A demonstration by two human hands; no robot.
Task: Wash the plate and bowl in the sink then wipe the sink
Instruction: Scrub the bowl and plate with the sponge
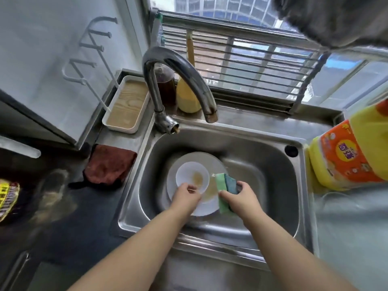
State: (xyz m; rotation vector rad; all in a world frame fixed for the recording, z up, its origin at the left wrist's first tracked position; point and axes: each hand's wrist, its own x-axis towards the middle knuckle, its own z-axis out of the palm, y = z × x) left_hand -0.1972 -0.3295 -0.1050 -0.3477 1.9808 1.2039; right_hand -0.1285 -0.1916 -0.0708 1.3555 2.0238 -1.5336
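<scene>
A white plate (pixel 189 159) lies in the steel sink (pixel 262 164). On it sits a small white bowl (pixel 190 171) with brown residue inside; more brown residue shows on the plate beside it. My left hand (pixel 185 197) pinches the bowl's near rim. My right hand (pixel 241 198) grips a green and blue sponge cloth (pixel 224 185), which lies over the plate's right edge.
The curved faucet (pixel 168 66) arches over the sink's back, no water running. A red-brown cloth (pixel 109 164) lies on the counter to the left. A white tray (pixel 126 106) stands behind it. A big yellow detergent bottle (pixel 346 152) stands at the right. Two bottles sit behind the faucet.
</scene>
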